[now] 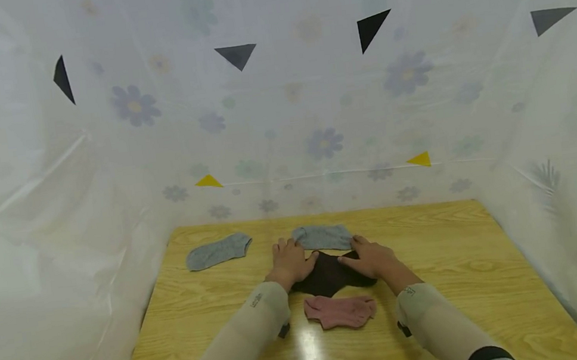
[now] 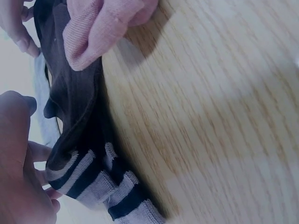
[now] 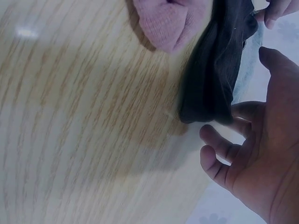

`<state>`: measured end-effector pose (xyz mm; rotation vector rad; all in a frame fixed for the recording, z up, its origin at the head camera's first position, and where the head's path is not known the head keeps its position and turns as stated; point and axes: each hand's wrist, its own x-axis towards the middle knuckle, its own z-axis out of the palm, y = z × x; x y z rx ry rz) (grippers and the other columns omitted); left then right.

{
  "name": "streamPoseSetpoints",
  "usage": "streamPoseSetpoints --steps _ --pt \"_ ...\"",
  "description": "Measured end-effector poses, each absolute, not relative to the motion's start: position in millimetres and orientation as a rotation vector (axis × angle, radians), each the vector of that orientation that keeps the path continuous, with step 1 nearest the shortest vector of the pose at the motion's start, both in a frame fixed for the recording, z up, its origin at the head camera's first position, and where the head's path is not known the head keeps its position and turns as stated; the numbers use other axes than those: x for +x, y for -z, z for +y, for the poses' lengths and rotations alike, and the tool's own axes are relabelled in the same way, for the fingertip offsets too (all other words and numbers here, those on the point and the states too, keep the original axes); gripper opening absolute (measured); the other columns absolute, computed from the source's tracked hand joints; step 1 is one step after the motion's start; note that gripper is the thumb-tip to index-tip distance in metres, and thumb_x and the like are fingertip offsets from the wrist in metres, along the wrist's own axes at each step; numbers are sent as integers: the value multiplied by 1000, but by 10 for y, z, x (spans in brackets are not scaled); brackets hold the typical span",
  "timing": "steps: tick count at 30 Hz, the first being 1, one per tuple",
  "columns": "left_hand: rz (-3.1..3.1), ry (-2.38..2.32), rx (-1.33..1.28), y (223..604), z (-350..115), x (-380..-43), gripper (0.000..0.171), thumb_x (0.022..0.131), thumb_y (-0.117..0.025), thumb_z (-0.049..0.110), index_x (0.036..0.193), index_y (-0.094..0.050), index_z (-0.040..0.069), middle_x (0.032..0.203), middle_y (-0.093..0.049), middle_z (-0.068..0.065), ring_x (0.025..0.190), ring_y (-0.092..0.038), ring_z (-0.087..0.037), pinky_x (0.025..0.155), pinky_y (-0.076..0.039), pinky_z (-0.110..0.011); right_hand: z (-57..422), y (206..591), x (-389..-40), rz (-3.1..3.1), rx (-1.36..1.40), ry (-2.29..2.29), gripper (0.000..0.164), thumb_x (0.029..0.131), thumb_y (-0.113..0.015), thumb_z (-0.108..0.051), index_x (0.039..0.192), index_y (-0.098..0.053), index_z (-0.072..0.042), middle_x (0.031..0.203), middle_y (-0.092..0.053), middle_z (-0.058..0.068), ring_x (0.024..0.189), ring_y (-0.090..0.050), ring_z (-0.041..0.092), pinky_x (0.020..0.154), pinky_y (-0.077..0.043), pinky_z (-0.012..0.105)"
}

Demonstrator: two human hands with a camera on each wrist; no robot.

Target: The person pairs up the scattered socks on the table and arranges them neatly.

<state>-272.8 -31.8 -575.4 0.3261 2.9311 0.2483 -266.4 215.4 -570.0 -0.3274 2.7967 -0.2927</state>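
A black sock (image 1: 324, 274) lies spread across the table between my two hands, its grey-striped cuff (image 2: 84, 179) showing in the left wrist view. My left hand (image 1: 293, 261) is at its left end, thumb over the dark fabric and fingertips by the left end of a grey sock (image 1: 322, 237) just behind. On the other side, my right hand (image 1: 375, 258) has its thumb over the black sock and fingertips near the grey sock's right end. Both hands have loosely spread fingers. A pink sock (image 1: 341, 311) lies bunched in front of the black one.
Another grey sock (image 1: 219, 252) lies flat toward the back left of the wooden table (image 1: 446, 317). Translucent sheeting (image 1: 281, 121) with flower prints and coloured triangles hangs behind and along both sides.
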Motion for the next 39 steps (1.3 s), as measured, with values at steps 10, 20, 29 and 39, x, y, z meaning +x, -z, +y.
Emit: streamPoseSetpoints --steps 10,20,29,39 --pt "2953 -320 349 5569 -411 -2632 57 111 -41 57 132 -70 12 139 -57 -22 130 -44 -41 111 -32 -56 2058 5609 -2698 2840 -382 300 89 105 -43 -70 169 -29 -10 177 -24 16 146 -47 50 102 -51 64" --pt "3046 -334 319 5577 -697 -2692 55 111 -47 54 136 -69 10 139 -59 -26 135 -46 -49 113 -35 -64 1861 5552 -2820 2894 -485 135 87 105 -41 -71 169 -32 -11 177 -24 12 150 -40 51 118 -33 71" --pt "3066 -352 216 5529 -1017 -2659 62 111 -42 53 148 -61 7 146 -54 -30 131 -45 -50 109 -36 -61 1689 5466 -2910 2887 -573 112 86 105 -42 -71 168 -33 -14 177 -24 11 151 -38 51 116 -36 70" --pt "3067 -437 79 5723 -1282 -2627 62 111 -46 55 147 -62 7 151 -54 -26 137 -44 -47 114 -33 -63 1398 5628 -3008 2894 -658 121 87 103 -41 -76 169 -31 -20 177 -25 9 152 -38 51 112 -40 71"
